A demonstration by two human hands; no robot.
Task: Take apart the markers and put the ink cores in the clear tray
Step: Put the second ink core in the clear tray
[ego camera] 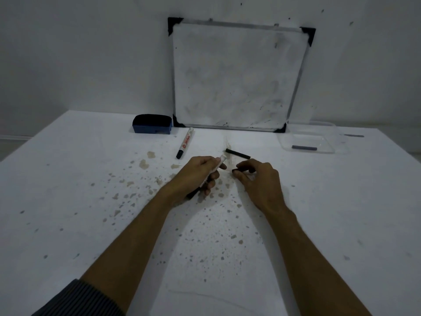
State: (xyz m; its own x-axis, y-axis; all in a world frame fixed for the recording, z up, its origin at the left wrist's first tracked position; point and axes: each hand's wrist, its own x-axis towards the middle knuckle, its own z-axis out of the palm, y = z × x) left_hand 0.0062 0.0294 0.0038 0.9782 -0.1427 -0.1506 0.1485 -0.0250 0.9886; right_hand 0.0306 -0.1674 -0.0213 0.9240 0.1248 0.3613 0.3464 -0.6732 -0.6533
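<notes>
My left hand (200,173) grips a white marker barrel (218,165), its open end pointing up and right. My right hand (257,179) pinches a small black piece (239,171) just right of that barrel. A black rod-like part (238,153) lies on the table just beyond both hands. Another whole marker (185,143) with a black cap lies further back on the left. The clear tray (330,149) stands at the far right with one dark ink core (304,147) inside.
A whiteboard (237,76) leans against the wall at the back. A blue eraser (152,127) sits left of it. A dark stick (354,135) lies beyond the tray. The white table (91,201) is speckled with stains.
</notes>
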